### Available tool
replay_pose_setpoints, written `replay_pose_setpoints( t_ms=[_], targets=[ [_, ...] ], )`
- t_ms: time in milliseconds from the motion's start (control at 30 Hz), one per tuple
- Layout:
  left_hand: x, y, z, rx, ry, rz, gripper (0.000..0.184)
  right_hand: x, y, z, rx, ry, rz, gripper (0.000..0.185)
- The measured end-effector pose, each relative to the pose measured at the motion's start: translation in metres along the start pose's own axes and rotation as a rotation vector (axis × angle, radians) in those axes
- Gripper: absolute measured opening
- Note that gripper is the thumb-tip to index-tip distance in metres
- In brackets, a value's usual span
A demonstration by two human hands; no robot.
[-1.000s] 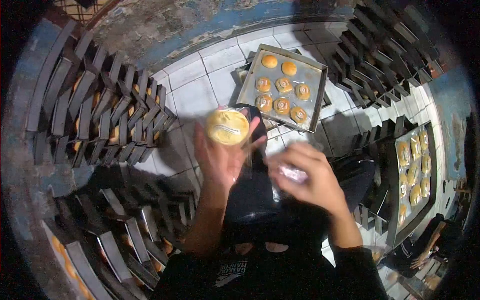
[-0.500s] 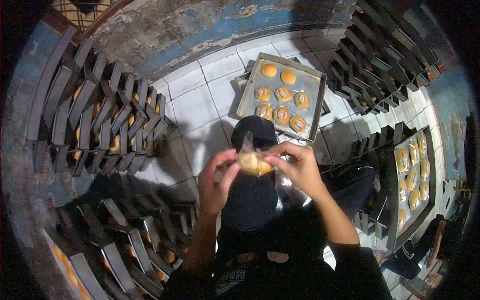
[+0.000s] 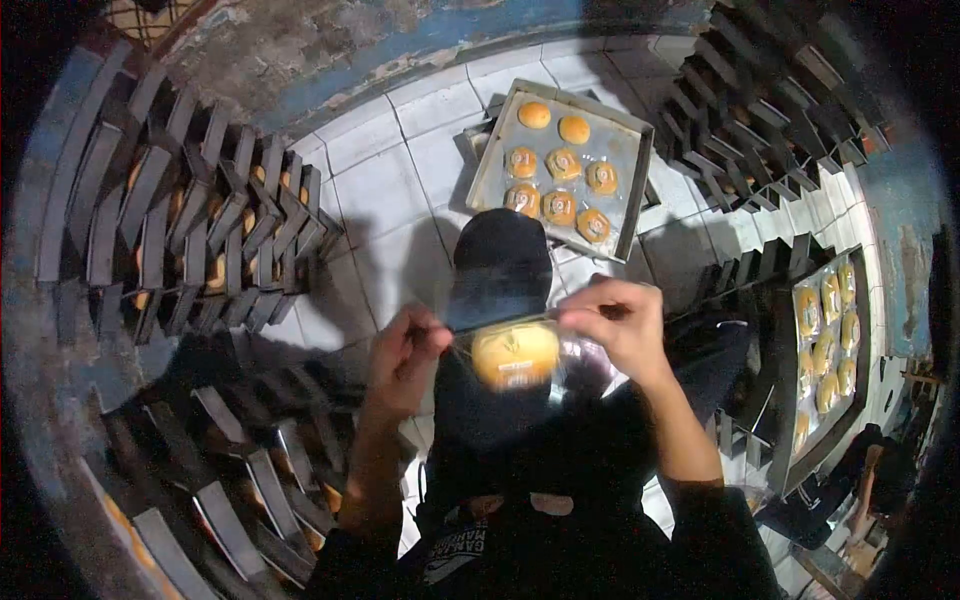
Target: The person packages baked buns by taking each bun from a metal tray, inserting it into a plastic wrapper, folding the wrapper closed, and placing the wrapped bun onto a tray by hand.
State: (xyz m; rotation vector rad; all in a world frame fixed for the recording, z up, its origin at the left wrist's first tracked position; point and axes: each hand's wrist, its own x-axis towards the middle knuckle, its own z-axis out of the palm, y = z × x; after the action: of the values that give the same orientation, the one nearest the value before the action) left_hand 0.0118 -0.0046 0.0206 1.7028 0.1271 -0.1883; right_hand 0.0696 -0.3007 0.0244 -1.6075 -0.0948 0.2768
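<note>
A round bread bun (image 3: 515, 356) in a clear plastic bag with a printed label hangs between my two hands, above my dark-clothed leg. My left hand (image 3: 408, 352) pinches the bag's left upper corner. At the opposite corner, the thumb and fingers of my right hand (image 3: 622, 322) are closed on the plastic. The bag's top edge is pulled taut, and the bun below it is slightly blurred. More clear plastic (image 3: 585, 368) lies just under my right hand; its shape is hard to make out.
Ahead on the tiled floor (image 3: 375, 195), a metal tray (image 3: 625, 145) holds two bare buns and several wrapped ones. Another tray (image 3: 812, 452) at the right carries several wrapped buns. Stacks of dark trays (image 3: 190, 205) with buns stand left, lower left and upper right.
My hands have moved apart, stretching the bag's opening wide. The bun has turned so its printed label faces me and sits slightly lower. The view has shifted a little.
</note>
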Motion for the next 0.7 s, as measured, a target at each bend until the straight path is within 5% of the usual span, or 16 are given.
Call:
replay_pose_setpoints(
  t_ms=[67, 267, 433, 600, 700],
  targets=[
    [-0.014, -0.007, 0.001, 0.016, -0.041, 0.040, 0.018, -0.011, -0.001, -0.007, -0.268, -0.049, -0.318, 0.012],
    [-0.041, -0.051, 0.014, 0.302, -0.107, -0.092, 0.024, -0.038, 0.060, 0.006, -0.072, -0.057, 0.068, 0.012],
    [-0.041, -0.060, 0.020, 0.254, -0.077, -0.224, 0.021, -0.031, 0.075, 0.002, 0.059, -0.196, 0.384, 0.020],
    [-0.034, -0.070, 0.022, -0.040, -0.054, -0.372, 0.018, -0.016, 0.081, 0.000, 0.200, -0.339, 0.521, 0.039],
    [-0.031, -0.070, 0.032, -0.083, 0.097, -0.161, 0.015, -0.013, 0.061, -0.001, 0.265, -0.535, 0.347, 0.033]
  ],
)
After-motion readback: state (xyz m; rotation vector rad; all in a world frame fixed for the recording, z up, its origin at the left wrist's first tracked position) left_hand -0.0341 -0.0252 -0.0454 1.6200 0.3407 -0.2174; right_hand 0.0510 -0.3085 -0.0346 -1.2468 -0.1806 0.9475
